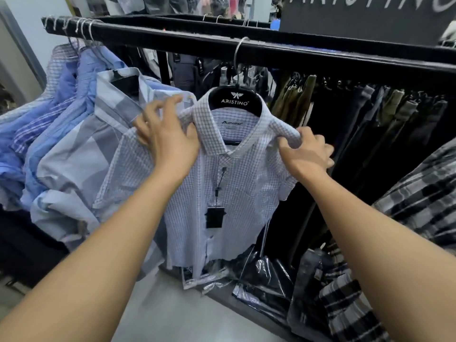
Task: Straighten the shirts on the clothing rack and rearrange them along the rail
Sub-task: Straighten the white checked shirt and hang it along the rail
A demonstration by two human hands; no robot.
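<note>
Squaring the checked shirt [229, 183] on its hanger [235, 101], left hand [167, 134] and right hand [306, 150] pinch its shoulders between closed fingers; bunched blue shirts [61, 134] beyond the left fingers await straightening.

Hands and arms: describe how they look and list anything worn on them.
Both the left hand and the right hand are bare, with no gloves. The forearms are uncovered to the bottom frame edge, so no sleeve shows. No watch or bracelet appears at either wrist. A ring cannot be ruled out because the fingers are slightly blurred.
</note>
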